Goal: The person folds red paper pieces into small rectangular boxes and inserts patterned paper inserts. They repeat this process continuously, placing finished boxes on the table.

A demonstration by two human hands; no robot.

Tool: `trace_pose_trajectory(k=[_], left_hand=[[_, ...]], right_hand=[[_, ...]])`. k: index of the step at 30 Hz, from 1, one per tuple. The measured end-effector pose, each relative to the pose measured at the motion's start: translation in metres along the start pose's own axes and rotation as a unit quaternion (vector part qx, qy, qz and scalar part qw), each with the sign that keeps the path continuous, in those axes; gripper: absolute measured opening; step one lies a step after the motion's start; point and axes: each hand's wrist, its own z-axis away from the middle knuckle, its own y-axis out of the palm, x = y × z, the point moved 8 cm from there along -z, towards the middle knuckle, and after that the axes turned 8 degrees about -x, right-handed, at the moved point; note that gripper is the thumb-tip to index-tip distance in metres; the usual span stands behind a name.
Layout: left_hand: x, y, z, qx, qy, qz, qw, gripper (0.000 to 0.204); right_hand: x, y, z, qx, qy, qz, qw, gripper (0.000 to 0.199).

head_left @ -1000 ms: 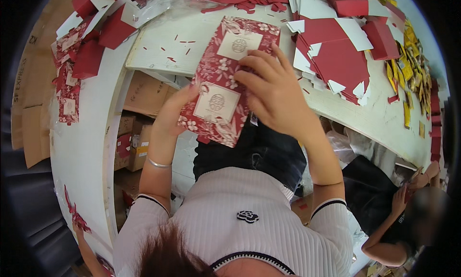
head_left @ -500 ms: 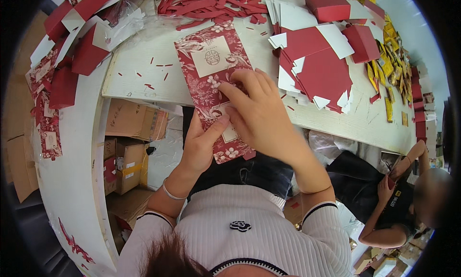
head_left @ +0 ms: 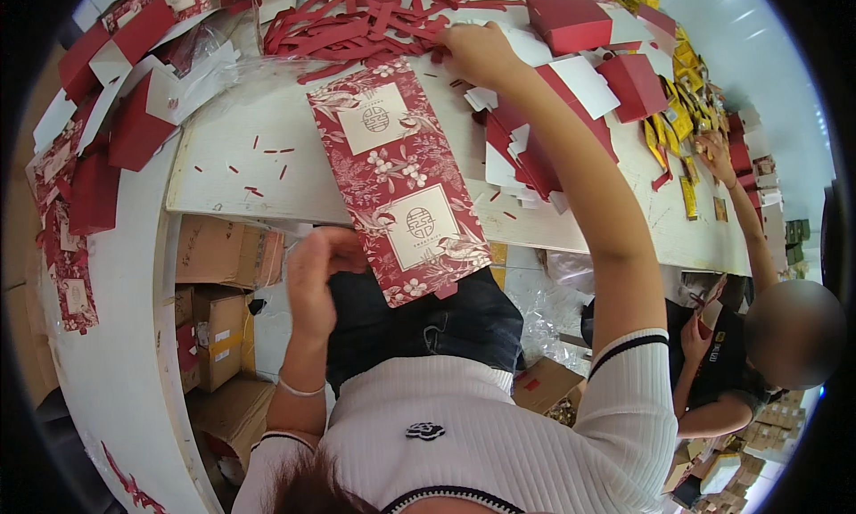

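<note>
A long flat card piece [head_left: 397, 177], printed in red and cream florals with two cream panels, lies partly over the table's near edge. A small red tab [head_left: 446, 290] pokes out at its lower end. My left hand [head_left: 314, 278] is beside its lower left edge, fingers extended toward it; whether the fingertips touch it is unclear. My right arm reaches across the table. At the right side of a heap of red strips [head_left: 357, 31], my right hand [head_left: 481, 55] has its fingers closed at a strip's end.
Flat red-and-white box blanks [head_left: 530, 153] and folded red boxes [head_left: 571, 22] lie to the right. Yellow packets [head_left: 682, 113] are beyond, where a co-worker's hand [head_left: 716, 156] reaches. More red boxes [head_left: 143, 117] stand left. Cardboard cartons [head_left: 223, 336] sit below the table.
My right hand has left the printed card piece and moved up to the red strips. My left hand has let go and drawn back left. The co-worker's arm now reaches toward the yellow packets.
</note>
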Motion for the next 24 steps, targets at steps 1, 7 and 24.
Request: trace_pose_trajectory(k=[1,7,24], left_hand=[[-0.007,-0.008,0.001,-0.009,0.020,0.003,1.000,0.052],[-0.064,0.042,0.021,0.207,-0.025,0.120,0.971,0.056],[-0.069,0.092,0.018,0.080,0.051,-0.008,0.995,0.021]], right_hand=[[-0.002,-0.011,0.000,-0.049,0.017,-0.022,0.998,0.014],[0.030,-0.165,0.091,-0.445,0.018,-0.188,0.875,0.018],[0.118,-0.102,0.206,-0.121,0.203,-0.888,0.395,0.006]])
